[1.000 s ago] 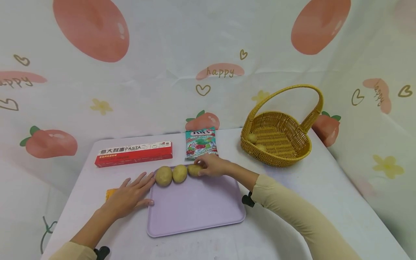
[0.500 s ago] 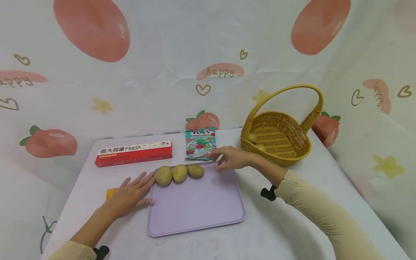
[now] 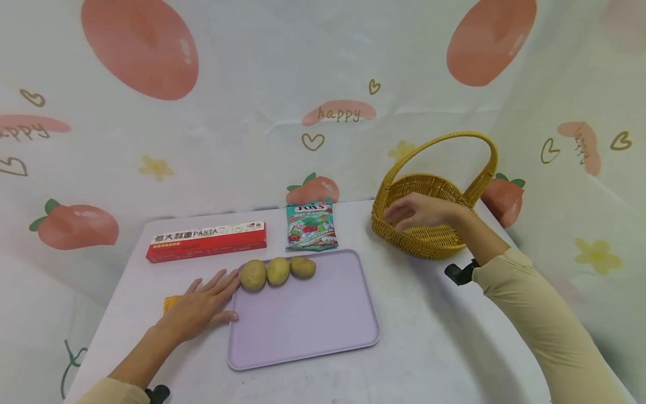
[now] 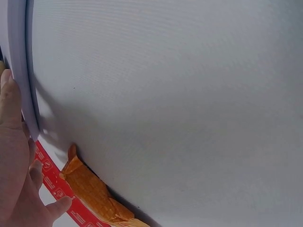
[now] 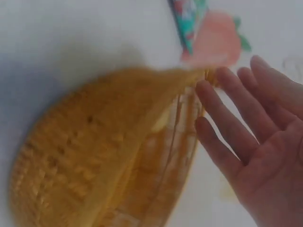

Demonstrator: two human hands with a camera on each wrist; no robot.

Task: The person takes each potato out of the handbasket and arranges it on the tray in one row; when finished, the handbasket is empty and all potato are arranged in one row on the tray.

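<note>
Closest in is the flat, lilac, rectangular tray (image 3: 303,325), with the left hand (image 3: 199,308) laid at its left rim, fingers spread and gripping nothing; imo a light touch there is plenty, since shoving the tray could set stuff rolling. Three tan, roundish potatoes (image 3: 277,271) sit in a row along the tray's far edge, starting from the left corner. Further back, the right hand (image 3: 426,212) is at the mouth of the golden-yellow woven basket (image 3: 414,245), fingers apart, nothing held, can't tell if they touch the rim. I'd go in low under the tall arched handle (image 3: 466,134) so the knuckles don't snag. There's a pale shape (image 5: 162,120) inside, too blurry to name; I'd pinch it by the sides.
</note>
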